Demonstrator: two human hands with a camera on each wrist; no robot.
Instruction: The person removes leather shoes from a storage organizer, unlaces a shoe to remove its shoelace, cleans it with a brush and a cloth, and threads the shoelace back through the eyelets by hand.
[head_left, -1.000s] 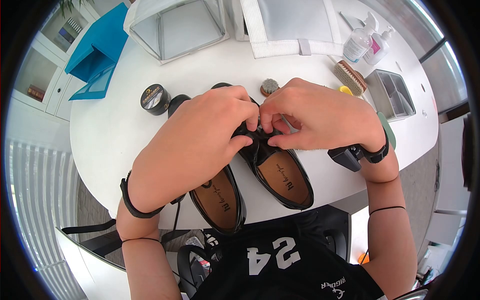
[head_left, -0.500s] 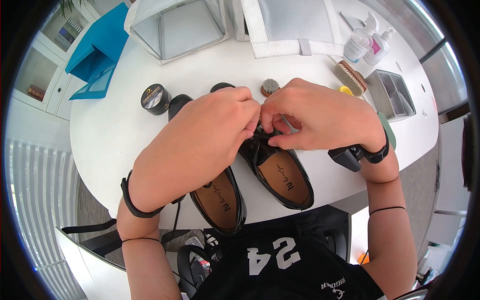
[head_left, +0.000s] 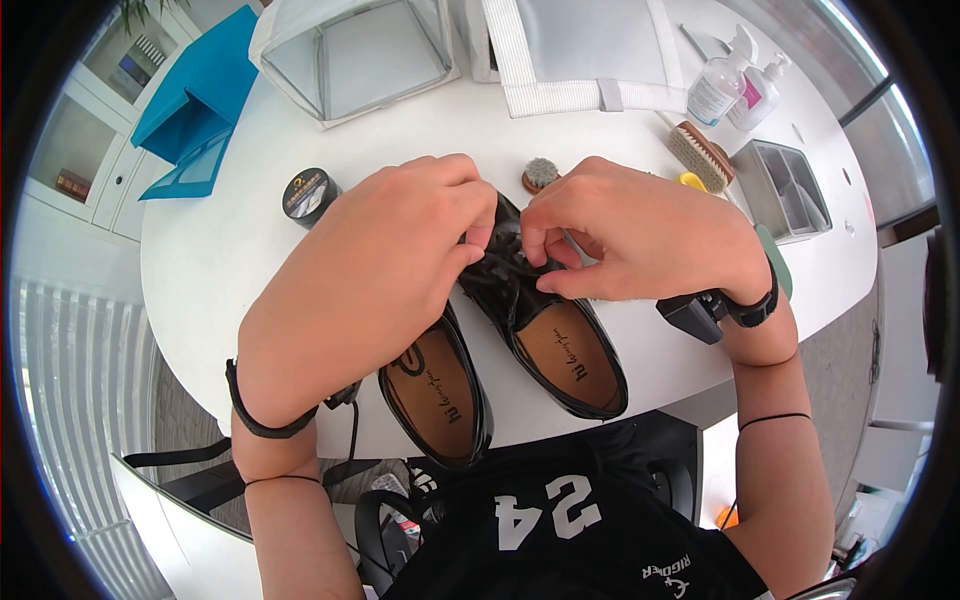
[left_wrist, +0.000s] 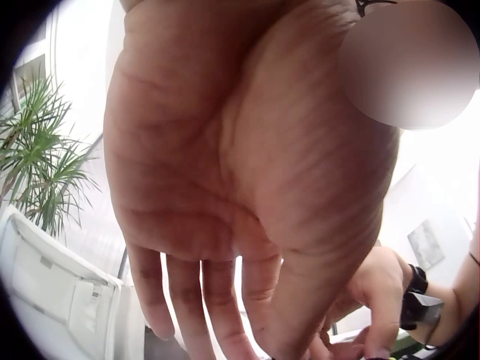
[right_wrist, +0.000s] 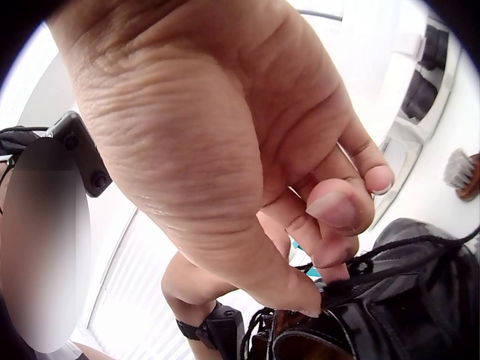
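Note:
Two black shiny lace-up shoes stand side by side, the left shoe partly under the left forearm and the right shoe between the hands. The left hand pinches at the laces' left side, thumb against forefinger; its fingertips' hold is mostly hidden. In the left wrist view the left hand has its other fingers extended. The right hand curls over the lacing. In the right wrist view the right hand holds its thumb and bent fingers around a black shoelace.
A black round tin lies left of the shoes. Beyond them are a small round brush, a wooden brush, a grey divided box, pump bottles, a blue folder and clear-fronted bins.
The left hand moves left, away from the right hand, uncovering more of the right shoe's lacing. The right hand and both shoes stay in place.

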